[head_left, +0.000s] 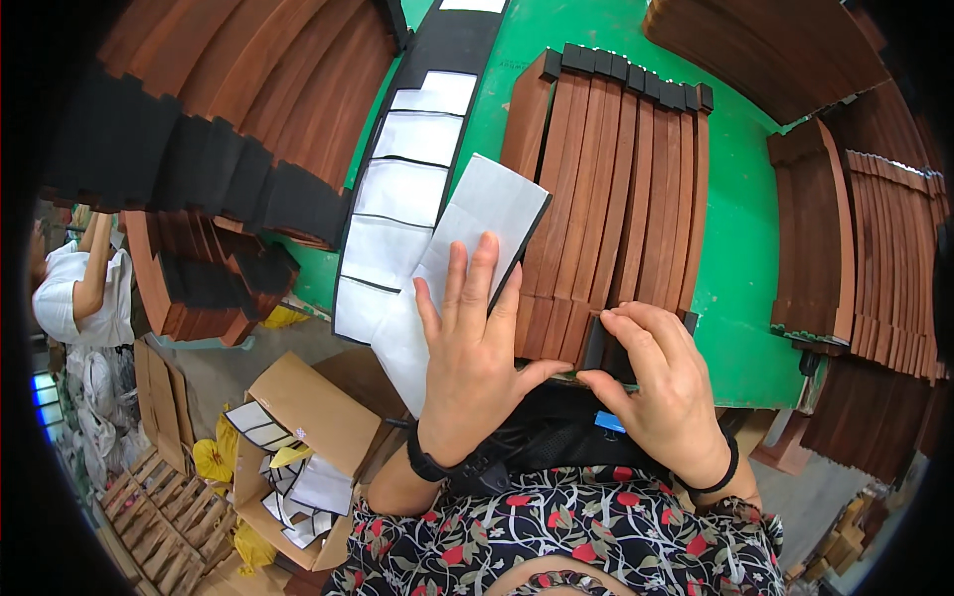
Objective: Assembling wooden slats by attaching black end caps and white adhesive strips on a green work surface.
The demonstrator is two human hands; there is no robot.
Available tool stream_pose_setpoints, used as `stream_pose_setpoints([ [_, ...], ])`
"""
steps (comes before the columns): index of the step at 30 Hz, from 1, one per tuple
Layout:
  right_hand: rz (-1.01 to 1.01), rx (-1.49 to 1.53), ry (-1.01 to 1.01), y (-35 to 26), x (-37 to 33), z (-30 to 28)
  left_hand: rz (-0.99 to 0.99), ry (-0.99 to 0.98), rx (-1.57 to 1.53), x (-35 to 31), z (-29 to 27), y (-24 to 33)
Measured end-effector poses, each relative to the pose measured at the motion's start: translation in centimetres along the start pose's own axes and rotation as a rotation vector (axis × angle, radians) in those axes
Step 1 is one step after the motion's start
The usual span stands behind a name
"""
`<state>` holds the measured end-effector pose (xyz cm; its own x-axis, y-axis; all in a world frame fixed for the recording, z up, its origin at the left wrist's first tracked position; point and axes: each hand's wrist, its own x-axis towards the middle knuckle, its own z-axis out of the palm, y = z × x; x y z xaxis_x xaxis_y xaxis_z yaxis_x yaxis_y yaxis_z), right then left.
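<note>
- Clock directions were taken from the middle of the bundle of wooden slats (606, 199), twelve pointing away from the person; the bundle lay on a green tabletop (740, 219).
- The left hand (472, 343), at eight o'clock, had its fingers spread wide over a white-faced sheet (502, 194) with a black edge, its thumb stretched to the slats' near ends.
- The right hand (661, 382), at five o'clock, curled narrowly about a black end piece (593, 343) at the bundle's six o'clock end; I could not tell whether it pinched or only pressed.
- Black caps (631, 74) covered the twelve o'clock ends.
- A long black strip (427, 55) with white panels ran at ten o'clock, beyond the sheet.
- More slats (815, 238) stood at three o'clock.
- At eight o'clock, off the table, an open carton (313, 402) held white pieces.
- A co-worker (89, 293) in white was at nine.
</note>
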<state>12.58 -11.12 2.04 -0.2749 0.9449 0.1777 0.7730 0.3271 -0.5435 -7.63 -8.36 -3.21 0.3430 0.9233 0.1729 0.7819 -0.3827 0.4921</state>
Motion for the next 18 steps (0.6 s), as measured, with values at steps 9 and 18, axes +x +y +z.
stream_pose_setpoints([
  [9,0.012,-0.02,-0.039,-0.32,0.36,-0.31,0.001,0.001,-0.004,-0.04,0.13,-0.1],
  [18,0.017,-0.015,-0.055,-0.51,0.6,-0.41,-0.001,-0.003,-0.005,-0.07,0.05,0.0],
])
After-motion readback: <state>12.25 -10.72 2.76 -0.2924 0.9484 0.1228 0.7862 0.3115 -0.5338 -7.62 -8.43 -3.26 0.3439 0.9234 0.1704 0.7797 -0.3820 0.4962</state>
